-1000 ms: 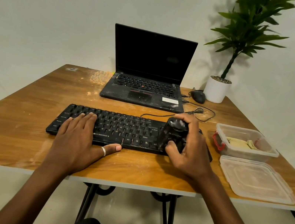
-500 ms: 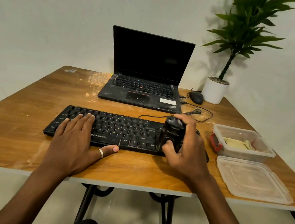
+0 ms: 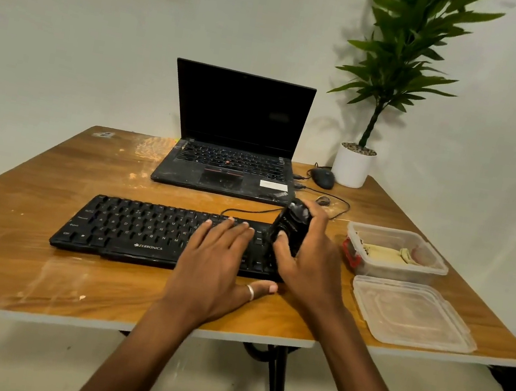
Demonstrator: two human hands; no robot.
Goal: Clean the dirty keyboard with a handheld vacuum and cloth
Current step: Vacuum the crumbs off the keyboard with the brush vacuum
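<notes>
Well, the flat black plastic keyboard (image 3: 141, 230) sits near the front edge of the wooden table (image 3: 17, 257). A hard drag of the small black handheld vacuum (image 3: 290, 226) (stood on its right end, right hand (image 3: 310, 262) curled round it) could lift a keycap or skid the board, though the left hand (image 3: 217, 267), flat with straight fingers, pins the keys. Its long axis runs left-right, space-bar row toward the person.

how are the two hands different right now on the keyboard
The left hand lies flat, fingers straight, on the keyboard; the right hand is curled round the handheld vacuum. The left hand has a ring on its thumb; none shows on the right hand. Both hands are at the keyboard's right half.
</notes>
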